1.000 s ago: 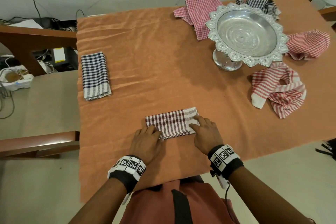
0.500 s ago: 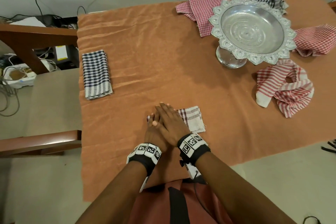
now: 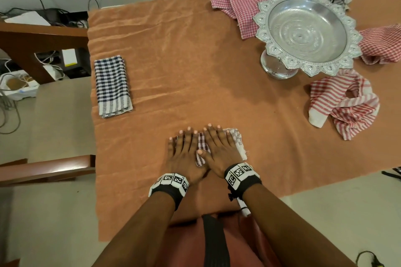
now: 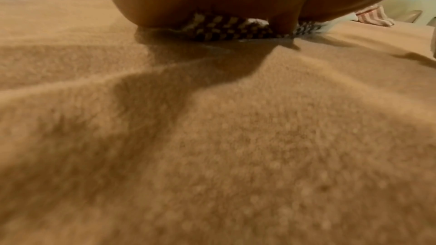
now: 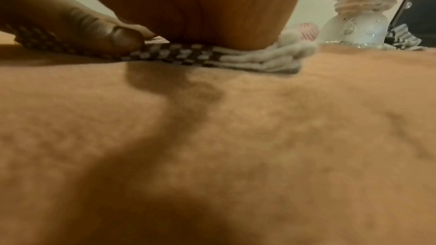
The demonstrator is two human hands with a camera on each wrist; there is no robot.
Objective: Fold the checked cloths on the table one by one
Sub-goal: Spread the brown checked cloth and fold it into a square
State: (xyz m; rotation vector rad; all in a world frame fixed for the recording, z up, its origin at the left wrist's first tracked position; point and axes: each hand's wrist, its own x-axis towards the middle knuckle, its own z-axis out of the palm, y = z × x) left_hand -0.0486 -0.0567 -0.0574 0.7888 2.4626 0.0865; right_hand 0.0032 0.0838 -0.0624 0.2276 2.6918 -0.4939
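the folded maroon cloth [image 3: 201, 149] at 6 o'clock is pressed flat (fingers straight) under left hand [image 3: 184, 154] and right hand [image 3: 219, 149].

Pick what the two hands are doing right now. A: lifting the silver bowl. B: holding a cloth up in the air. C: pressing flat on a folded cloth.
C: the left hand and right hand lie flat with straight fingers on the folded cloth; the bowl stands untouched.

6 checked cloths [image 3: 201, 147], 1 silver pedestal bowl [image 3: 308, 30], 2 hands [image 3: 184, 154]
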